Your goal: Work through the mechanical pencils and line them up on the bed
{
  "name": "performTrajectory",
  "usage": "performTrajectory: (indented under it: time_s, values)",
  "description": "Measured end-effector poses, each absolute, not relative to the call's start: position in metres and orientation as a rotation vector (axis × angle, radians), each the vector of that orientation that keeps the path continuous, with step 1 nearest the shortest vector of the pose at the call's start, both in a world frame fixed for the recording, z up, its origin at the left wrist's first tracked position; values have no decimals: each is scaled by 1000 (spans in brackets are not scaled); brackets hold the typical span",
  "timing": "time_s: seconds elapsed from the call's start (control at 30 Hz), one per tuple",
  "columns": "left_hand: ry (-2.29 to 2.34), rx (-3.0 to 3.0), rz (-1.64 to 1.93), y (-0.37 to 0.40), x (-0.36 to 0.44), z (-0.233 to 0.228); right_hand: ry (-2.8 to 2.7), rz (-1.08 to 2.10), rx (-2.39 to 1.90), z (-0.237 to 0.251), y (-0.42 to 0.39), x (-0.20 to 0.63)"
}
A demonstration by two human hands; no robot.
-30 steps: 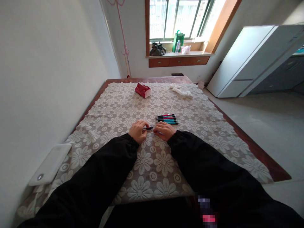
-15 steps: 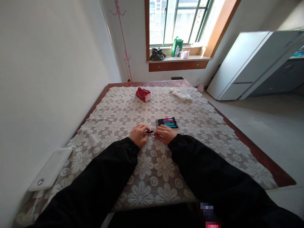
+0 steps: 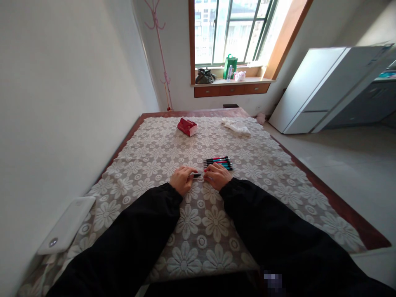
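Left hand: clamped on the dark piece;
Dark piece: juts right from that hand, between the 2 hands;
Right hand: curled near its tip; whether gripping, cannot tell;
Pens: rowed just beyond, on the counter

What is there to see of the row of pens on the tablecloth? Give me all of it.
The row of pens lies flat on the patterned tablecloth, side by side and roughly parallel. The slim barrels show red, teal and black and look like plastic. Narrow tips point left, black ends right. The right hand hides part of the near side; whether it touches them is unclear, as is their exact number.
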State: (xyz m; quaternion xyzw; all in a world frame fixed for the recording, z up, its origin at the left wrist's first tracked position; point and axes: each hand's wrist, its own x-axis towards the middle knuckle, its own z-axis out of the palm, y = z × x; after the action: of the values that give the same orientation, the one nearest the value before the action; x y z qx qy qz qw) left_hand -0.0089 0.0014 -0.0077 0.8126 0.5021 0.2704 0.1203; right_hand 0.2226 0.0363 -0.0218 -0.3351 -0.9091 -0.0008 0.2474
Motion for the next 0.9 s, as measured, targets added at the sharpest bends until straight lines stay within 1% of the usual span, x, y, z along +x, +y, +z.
performTrajectory:
  time_s: [0.17, 0.33, 0.47, 0.6, 0.9]
  values:
    - [1501, 2346, 803, 3, -9, -9, -2388, -50, -1022, -15, 33, 223]
    - [1534, 2264, 893, 5, -10, -9, -2254, -15, -1079, -16, 37, 225]
    - [1546, 2318, 825, 4, -9, -8, -2113, 29, -1074, -23, 40, 226]
    - [1608, 2339, 772, 1, -8, -8, -2091, 26, -1028, -23, 40, 227]
    - [1632, 2302, 813, 2, -9, -8, -2026, 36, -1145, -22, 40, 227]
